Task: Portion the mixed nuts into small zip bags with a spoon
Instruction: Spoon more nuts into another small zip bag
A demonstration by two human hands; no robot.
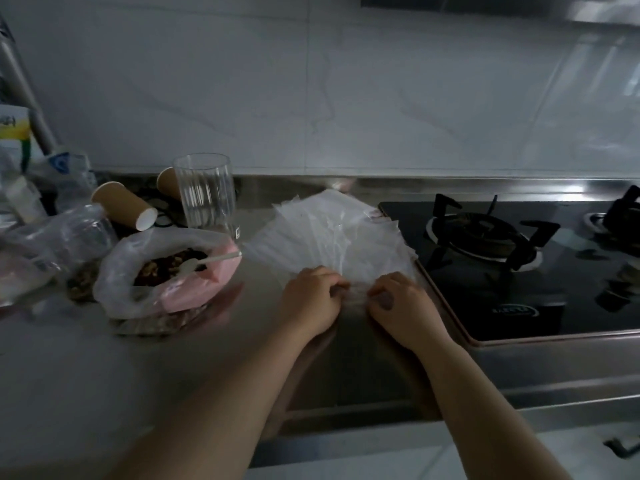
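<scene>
Several clear small zip bags (332, 233) lie fanned out on the steel counter (104, 358), just left of the stove. My left hand (311, 299) and my right hand (401, 306) both pinch the near end of the fan, fingers curled on the plastic. To the left sits an open white-and-pink bag of mixed nuts (166, 271). A white spoon (204, 262) rests in the nuts, its handle pointing right.
A black gas stove (519, 265) with burner grates fills the right side. A tall clear glass (207, 192) stands behind the nut bag, beside two tipped brown paper cups (124, 206). More plastic bags and packets (41, 237) crowd the far left. The counter's front edge runs below my forearms.
</scene>
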